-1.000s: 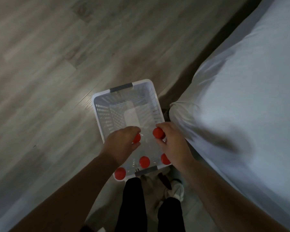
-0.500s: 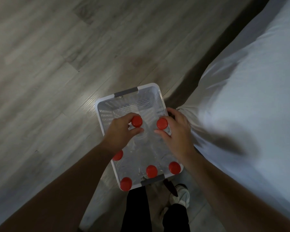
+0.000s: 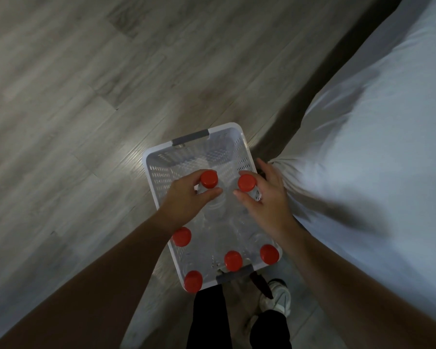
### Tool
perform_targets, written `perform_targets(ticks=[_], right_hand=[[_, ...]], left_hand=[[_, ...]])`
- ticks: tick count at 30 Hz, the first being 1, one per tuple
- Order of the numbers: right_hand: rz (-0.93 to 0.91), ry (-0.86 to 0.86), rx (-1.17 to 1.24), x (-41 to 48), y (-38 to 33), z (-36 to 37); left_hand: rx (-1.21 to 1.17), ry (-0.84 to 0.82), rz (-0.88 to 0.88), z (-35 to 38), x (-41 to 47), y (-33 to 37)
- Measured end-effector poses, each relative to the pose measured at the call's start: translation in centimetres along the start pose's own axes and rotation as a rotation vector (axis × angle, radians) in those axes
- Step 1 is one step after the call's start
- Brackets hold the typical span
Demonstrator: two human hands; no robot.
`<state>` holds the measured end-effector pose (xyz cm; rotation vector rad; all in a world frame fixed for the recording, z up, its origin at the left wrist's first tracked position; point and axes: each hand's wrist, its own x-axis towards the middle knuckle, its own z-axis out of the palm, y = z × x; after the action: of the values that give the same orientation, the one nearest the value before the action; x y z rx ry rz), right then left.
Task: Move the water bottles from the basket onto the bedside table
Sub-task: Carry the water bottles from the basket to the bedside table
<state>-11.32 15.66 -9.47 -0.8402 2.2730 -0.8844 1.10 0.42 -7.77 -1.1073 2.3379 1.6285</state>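
Grey wood floor (image 3: 61,96) lies left of the basket (image 3: 156,176), a white perforated plastic crate standing at the person's feet.

Left hand (image 3: 186,199): over the basket's middle, with fingers and thumb curled round the neck of the left bottle (image 3: 209,179), just under its red cap.

Right hand (image 3: 268,200): over the basket's right half, with thumb and fingers closed about the neck of the right bottle (image 3: 247,182).

Both held bottles are clear and upright, long axis vertical, caps toward the camera, side by side but apart. Whether their bases have left the basket's bottom cannot be told.

Four more bottles (image 3: 233,260) stand at the basket's near end, below the wrists; only their red caps show plainly.

White bed (image 3: 375,147) lies right of the basket, its corner just beside the right rim. The bedside table is not in view.

Judgement: each hand sits directly above its own bottle, and neither is nearer than the other. The coming move is therefore a straight lift along the vertical axis until the bases clear the rim. With the table unseen, the direction of carry cannot be judged.
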Motion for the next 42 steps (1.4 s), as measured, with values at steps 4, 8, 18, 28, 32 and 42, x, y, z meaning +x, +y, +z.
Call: perform_targets(ticks=[4, 8, 18, 28, 32, 42], right_hand=[[0.011, 0.013, 0.128, -0.4, -0.1, -0.2], [-0.023, 0.013, 0.145, -0.8, -1.5, -1.5], [0.096, -0.032, 0.258, -3.9, -12.5, -10.6], [0.184, 0.165, 0.482, -15.2, -21.5, -24.3], [0.161, 0.381, 0.632, -21.6, -22.8, -29.5], [0.374, 0.842, 0.953, -39.2, -18.3, -37.8]], left_hand=[[-0.05, 0.009, 0.003, 0.2, -0.6, -0.1], [-0.056, 0.022, 0.053, -0.7, -1.6, 1.7], [-0.075, 0.122, 0.112, -7.4, -6.9, 12.6], [-0.143, 0.095, 0.191, -12.4, -17.8, 27.4], [-0.241, 0.047, 0.202, -11.7, -21.6, 32.5], [-0.52, -0.225, 0.112, 1.1, -30.7, 41.5]])
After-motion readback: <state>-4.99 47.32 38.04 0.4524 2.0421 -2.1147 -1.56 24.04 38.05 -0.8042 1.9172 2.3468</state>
